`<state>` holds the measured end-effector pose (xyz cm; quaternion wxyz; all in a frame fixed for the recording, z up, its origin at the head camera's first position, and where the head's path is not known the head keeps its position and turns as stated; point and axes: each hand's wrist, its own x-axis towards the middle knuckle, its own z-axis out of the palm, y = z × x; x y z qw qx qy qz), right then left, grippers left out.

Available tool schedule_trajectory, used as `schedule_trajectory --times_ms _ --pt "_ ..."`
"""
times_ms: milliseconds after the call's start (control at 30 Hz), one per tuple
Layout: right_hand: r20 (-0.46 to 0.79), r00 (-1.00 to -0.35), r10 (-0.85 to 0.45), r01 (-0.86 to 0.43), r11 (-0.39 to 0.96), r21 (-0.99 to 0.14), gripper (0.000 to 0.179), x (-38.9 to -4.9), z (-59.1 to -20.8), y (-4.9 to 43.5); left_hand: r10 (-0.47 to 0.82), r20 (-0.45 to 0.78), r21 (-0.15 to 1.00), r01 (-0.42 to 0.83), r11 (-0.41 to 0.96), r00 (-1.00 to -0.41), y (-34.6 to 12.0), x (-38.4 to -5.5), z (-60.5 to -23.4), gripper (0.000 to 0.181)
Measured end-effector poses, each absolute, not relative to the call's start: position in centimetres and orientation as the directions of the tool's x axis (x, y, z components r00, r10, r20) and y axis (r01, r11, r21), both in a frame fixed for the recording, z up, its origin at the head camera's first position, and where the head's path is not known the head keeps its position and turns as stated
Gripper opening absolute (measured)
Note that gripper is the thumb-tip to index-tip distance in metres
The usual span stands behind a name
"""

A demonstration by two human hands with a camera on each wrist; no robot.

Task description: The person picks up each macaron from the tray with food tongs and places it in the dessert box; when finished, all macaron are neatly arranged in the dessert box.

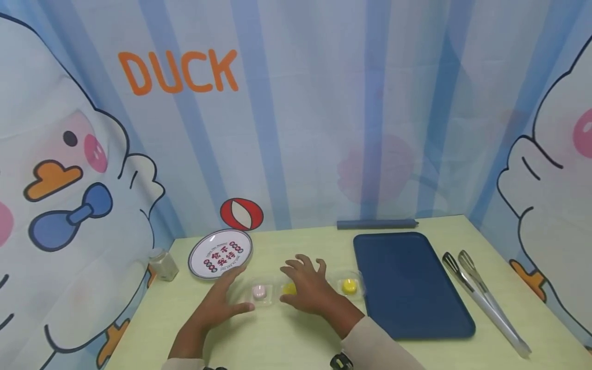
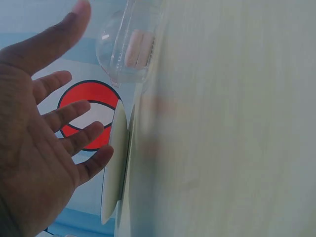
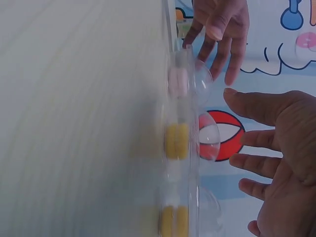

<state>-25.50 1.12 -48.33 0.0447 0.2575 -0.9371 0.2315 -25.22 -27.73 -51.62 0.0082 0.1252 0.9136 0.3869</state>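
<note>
Three clear plastic domed boxes stand in a row on the table. The left box (image 3: 178, 61) holds a pink macaron (image 1: 259, 292). A yellow macaron (image 3: 176, 141) sits in the middle box, and another yellow macaron (image 1: 349, 286) is in the right one. My left hand (image 1: 217, 303) is beside the pink macaron's box, thumb and fingers spread, holding nothing. Over the middle box hovers my right hand (image 1: 307, 288), its fingers apart and partly covering the yellow macaron in the head view. From the right wrist view, a gap shows between these fingers and the domes.
A white plate (image 1: 220, 254) with red lettering lies at the back left, a small glass jar (image 1: 163, 264) beside it. On the right are a dark blue tray (image 1: 407, 288) and metal tongs (image 1: 490, 308). A long blue bar (image 1: 376, 224) lies along the back edge before the curtain.
</note>
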Motion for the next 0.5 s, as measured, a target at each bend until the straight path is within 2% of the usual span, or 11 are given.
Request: schedule_trajectory --times_ms 200,300,500 --pt "0.28 -0.852 -0.442 -0.523 0.73 -0.44 0.061 -25.1 -48.1 3.7 0.23 0.211 0.629 0.312 0.712 -0.95 -27.4 -24.0 -51.7 0.097" --pt "0.306 -0.852 -0.426 -0.523 0.733 -0.435 0.061 -24.8 -48.1 4.9 0.199 0.223 0.57 0.293 0.768 -0.954 -27.0 -23.2 -51.7 0.093" --pt "0.383 -0.847 -0.368 -0.509 0.767 -0.39 0.06 -23.7 -48.4 7.6 0.118 0.168 0.438 0.181 0.881 -0.979 -26.0 -21.3 -51.0 0.093"
